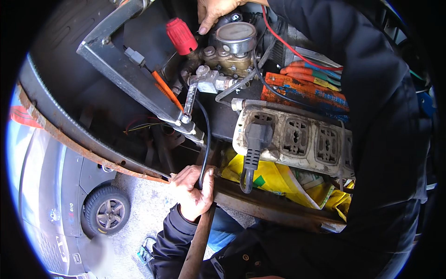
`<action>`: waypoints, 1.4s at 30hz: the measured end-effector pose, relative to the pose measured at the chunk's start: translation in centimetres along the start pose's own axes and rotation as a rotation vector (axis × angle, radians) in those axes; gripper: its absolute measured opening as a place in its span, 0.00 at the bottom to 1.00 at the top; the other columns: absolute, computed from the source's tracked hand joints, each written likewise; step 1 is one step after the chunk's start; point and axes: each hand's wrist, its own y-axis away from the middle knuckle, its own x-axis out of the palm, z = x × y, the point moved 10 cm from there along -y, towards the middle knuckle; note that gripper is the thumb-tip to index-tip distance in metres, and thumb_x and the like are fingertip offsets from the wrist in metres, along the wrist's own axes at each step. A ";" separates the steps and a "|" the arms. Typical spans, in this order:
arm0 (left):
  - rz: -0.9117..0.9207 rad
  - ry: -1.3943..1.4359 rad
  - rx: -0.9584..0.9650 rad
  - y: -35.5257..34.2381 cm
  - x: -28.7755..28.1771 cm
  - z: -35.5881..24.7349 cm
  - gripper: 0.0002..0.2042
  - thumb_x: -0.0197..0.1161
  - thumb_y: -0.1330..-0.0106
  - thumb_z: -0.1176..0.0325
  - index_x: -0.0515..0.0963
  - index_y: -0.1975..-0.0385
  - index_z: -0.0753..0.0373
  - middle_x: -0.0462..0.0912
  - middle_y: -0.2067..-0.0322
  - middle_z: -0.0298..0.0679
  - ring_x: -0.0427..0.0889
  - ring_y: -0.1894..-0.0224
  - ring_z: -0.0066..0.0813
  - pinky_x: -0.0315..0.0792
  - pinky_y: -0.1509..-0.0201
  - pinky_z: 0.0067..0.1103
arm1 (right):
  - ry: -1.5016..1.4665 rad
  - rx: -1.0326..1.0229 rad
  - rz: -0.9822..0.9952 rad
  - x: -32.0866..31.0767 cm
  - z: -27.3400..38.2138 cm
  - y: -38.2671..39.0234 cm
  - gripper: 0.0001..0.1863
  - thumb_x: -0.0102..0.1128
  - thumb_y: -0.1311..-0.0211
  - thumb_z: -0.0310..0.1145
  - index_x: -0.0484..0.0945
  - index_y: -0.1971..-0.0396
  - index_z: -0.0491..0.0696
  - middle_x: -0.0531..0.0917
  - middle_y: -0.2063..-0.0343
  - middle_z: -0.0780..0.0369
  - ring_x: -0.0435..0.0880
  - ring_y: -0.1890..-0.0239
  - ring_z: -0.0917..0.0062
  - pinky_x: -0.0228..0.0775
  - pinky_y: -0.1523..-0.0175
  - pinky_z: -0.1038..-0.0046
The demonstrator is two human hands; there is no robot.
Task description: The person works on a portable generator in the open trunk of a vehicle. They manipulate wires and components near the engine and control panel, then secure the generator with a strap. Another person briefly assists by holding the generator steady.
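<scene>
My left hand point(193, 190) is closed at the rusty metal frame, with a black cable point(207, 139) running down between its thumb and fingers. A rusty bar point(197, 244) slants down below that hand. At the top, my right hand point(216, 11) is curled behind a brass pump head point(230, 63), and what its fingers hold is hidden. Its thumb points down between a red ribbed knob point(181, 37) and a round metal gauge point(236, 35). Below the pump sits a valve block point(207, 81) with a metal lever point(189, 100).
A dirty power strip point(309, 144) with a black plug point(259, 139) lies at the right, above yellow bags point(267, 174). Orange gloves point(309, 74) lie behind it. A grey angled frame point(125, 79) crosses the left. Beyond the rusty rim point(100, 158) stands a vehicle point(51, 200).
</scene>
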 end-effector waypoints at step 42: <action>0.095 0.393 -0.128 1.3 1.6 3.0 0.17 0.62 0.23 0.60 0.85 0.70 0.67 0.84 0.78 0.34 0.79 0.74 0.18 0.71 0.67 0.20 | 0.479 0.190 -0.427 -2.1 14.2 15.5 0.18 0.76 0.49 0.43 0.89 0.68 0.43 0.88 0.68 0.50 0.89 0.64 0.60 0.80 0.59 0.59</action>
